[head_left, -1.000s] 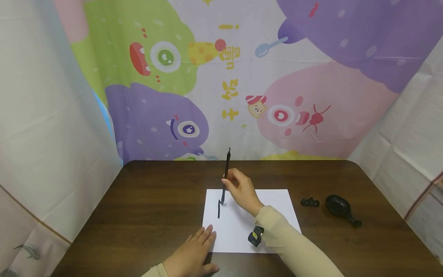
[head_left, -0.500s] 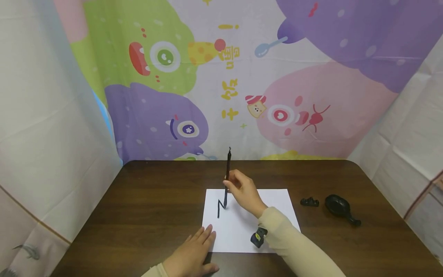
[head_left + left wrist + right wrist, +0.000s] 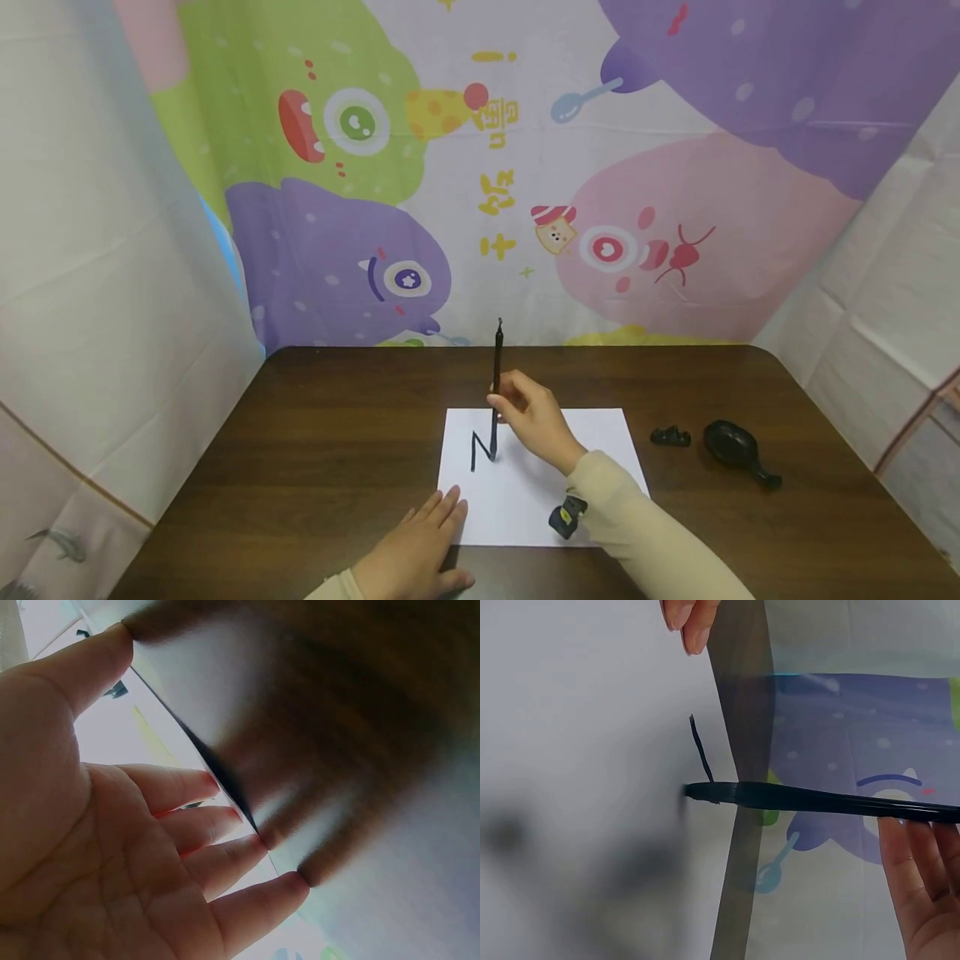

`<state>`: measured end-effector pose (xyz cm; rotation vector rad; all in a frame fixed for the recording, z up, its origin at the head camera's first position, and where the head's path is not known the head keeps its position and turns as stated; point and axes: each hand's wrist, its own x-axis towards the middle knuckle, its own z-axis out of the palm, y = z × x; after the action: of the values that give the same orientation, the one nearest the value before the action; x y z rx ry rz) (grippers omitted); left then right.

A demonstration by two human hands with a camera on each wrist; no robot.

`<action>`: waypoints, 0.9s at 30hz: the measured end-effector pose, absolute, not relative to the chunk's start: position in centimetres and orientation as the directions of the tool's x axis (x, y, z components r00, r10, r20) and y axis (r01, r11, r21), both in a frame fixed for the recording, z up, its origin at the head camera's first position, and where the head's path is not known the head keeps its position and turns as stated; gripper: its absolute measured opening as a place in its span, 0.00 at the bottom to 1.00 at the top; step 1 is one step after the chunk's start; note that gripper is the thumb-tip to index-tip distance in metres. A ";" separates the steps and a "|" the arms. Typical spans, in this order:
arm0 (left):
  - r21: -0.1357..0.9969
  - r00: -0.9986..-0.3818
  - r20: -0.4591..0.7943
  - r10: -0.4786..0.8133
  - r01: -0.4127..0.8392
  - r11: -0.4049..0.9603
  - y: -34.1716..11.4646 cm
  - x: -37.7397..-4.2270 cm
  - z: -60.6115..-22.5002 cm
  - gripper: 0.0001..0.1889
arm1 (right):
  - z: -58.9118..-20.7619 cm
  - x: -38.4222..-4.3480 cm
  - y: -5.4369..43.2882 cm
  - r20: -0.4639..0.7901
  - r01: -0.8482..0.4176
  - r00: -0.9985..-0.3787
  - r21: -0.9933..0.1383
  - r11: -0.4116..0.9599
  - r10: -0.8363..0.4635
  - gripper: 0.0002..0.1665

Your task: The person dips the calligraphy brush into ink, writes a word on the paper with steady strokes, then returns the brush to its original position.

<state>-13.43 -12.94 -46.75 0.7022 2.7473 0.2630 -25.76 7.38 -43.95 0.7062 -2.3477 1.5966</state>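
Fingers of the right hand (image 3: 536, 421) pinched round a slim black brush (image 3: 497, 360), bristles down at the lower end of a black angular line (image 3: 473, 454) on white rectangular paper (image 3: 517, 517). Keep the shaft near upright, press lightly and evenly. Left hand (image 3: 412, 546) flat, holding nothing, fingertips over the paper's left edge: good for steadying. Farther right on the brown wooden tabletop (image 3: 322, 450), a small black humped object (image 3: 671, 437) beside a rounded black dish with tapering handle (image 3: 731, 446).

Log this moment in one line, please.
right hand: grips slim black brush; left hand: touches white rectangular paper; drawn: black angular line
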 end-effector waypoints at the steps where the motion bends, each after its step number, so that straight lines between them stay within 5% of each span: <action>1: 0.247 -0.839 -0.233 0.492 0.438 0.864 -12.9 -13.4 -46.7 0.46 | -44.0 -25.7 7.4 0.432 -0.499 -0.862 -0.815 0.294 -0.266 0.05; 27: 0.258 -0.847 -0.247 0.470 0.410 0.875 -12.8 -13.3 -46.7 0.46 | -43.1 -25.8 8.6 0.414 -0.480 -0.865 -0.846 0.232 -0.282 0.06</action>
<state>-13.34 -12.80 -46.65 0.6597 2.7422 0.2819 -25.78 8.62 -43.12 0.7280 -2.3236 1.6958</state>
